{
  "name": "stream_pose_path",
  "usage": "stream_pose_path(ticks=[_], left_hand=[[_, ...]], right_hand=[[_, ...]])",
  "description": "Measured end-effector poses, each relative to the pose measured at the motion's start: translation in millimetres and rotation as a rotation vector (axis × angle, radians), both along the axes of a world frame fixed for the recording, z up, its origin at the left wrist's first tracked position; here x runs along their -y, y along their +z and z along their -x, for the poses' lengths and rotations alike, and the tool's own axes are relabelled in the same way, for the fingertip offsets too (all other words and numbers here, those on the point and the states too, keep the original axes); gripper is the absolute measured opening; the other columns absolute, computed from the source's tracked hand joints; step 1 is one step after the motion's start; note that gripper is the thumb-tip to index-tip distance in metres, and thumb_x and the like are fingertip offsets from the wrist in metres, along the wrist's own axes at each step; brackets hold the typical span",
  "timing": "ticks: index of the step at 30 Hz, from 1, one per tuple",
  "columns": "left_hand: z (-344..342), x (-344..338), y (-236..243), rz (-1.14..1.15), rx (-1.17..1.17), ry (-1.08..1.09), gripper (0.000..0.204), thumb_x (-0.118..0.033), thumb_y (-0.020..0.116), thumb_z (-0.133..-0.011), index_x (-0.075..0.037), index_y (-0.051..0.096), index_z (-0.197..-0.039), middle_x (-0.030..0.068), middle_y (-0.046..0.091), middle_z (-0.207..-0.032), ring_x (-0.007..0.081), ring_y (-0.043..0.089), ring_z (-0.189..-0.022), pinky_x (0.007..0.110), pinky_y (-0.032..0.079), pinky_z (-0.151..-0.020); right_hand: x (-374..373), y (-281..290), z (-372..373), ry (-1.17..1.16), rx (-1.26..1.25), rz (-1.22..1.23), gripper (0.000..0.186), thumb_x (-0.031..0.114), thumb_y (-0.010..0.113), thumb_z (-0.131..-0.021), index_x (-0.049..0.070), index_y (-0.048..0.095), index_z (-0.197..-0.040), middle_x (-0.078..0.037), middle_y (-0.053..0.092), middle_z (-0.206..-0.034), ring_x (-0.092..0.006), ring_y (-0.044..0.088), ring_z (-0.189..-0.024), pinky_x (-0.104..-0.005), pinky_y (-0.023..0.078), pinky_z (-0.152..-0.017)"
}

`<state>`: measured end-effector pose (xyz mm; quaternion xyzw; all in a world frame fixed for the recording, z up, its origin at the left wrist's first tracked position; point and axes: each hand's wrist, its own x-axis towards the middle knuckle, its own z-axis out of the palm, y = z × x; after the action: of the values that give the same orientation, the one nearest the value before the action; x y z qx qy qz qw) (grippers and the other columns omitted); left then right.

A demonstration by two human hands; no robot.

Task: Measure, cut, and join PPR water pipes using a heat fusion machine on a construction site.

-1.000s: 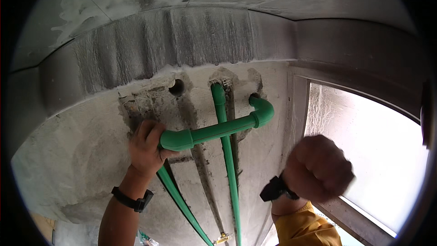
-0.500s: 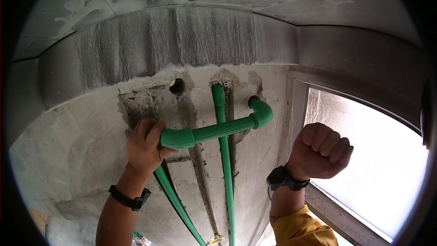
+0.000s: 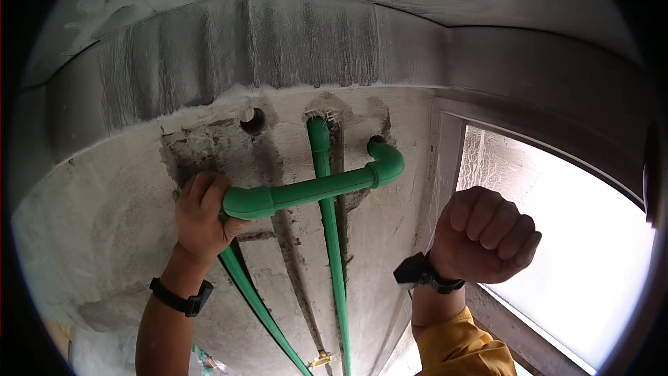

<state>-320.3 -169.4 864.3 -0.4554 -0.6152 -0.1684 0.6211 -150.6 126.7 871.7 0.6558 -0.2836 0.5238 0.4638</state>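
A thick green plastic pipe (image 3: 323, 186) runs across the wall, with a pipe elbow at each end. My left hand (image 3: 204, 210) is closed round the left pipe elbow (image 3: 249, 202), fingers above and behind it, thumb below. The right elbow (image 3: 387, 165) turns into a hole at the upper right. My right hand (image 3: 485, 235) is clenched in a fist to the right, apart from the pipe, and nothing shows in it. Behind the crosspipe a thinner upright green pipe (image 3: 332, 251) rises to another fitting. A slanting green pipe (image 3: 254, 301) leads up toward my left hand, where its top is hidden.
The pale wall (image 3: 125, 216) has vertical grooves and an open round hole (image 3: 252, 121). A bright window (image 3: 557, 257) lies right, beside my fist. A grey streaked beam (image 3: 278, 45) spans above. Low down sits a small yellow fitting (image 3: 321, 358).
The view has shifted, so the wall and pipes sit slightly further left and higher. My left hand keeps its hold on the elbow. My right hand is still a fist, little changed.
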Motion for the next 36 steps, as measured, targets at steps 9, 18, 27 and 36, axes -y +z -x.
stream_pose_path(ticks=[9,18,27,36], left_hand=[[0.2,-5.9,5.7,0.047,-0.013,0.040,0.064,-0.065,0.047,-0.091,-0.004,0.055,-0.107,0.0139,0.055,-0.093,0.0324,0.059,-0.081,0.042,0.052,-0.067],[0.5,7.3,3.2,0.037,-0.006,0.039,0.064,-0.065,0.046,-0.092,-0.004,0.056,-0.110,0.0169,0.055,-0.095,0.0359,0.059,-0.082,0.045,0.052,-0.068],[1.2,3.3,1.0,0.049,0.018,0.025,0.063,-0.062,0.047,-0.093,-0.002,0.056,-0.108,0.0184,0.055,-0.093,0.0379,0.058,-0.077,0.045,0.049,-0.062],[5.5,16.1,3.9,0.173,0.007,0.223,0.064,-0.054,0.055,-0.093,-0.001,0.045,-0.127,0.0242,0.054,-0.113,0.0443,0.055,-0.101,0.052,0.047,-0.084]], right_hand=[[-9.2,10.6,74.2,-0.143,0.201,-0.007,0.042,0.032,0.035,-0.103,0.016,0.030,-0.065,0.002,0.026,-0.057,-0.0127,0.020,-0.050,-0.0311,0.021,-0.049],[-0.4,12.1,9.4,0.036,0.126,0.017,0.043,0.031,0.037,-0.101,0.015,0.031,-0.062,0.001,0.031,-0.056,-0.0144,0.026,-0.050,-0.0318,0.024,-0.049],[-1.6,18.5,75.9,-0.083,0.214,-0.011,0.038,0.029,0.035,-0.103,0.015,0.029,-0.068,0.002,0.025,-0.059,-0.0122,0.020,-0.052,-0.0316,0.020,-0.049],[-32.4,-14.1,54.0,-0.135,0.540,0.174,0.035,0.022,0.053,-0.101,0.010,0.043,-0.070,0.005,0.034,-0.062,-0.0063,0.026,-0.055,-0.0259,0.022,-0.050]])
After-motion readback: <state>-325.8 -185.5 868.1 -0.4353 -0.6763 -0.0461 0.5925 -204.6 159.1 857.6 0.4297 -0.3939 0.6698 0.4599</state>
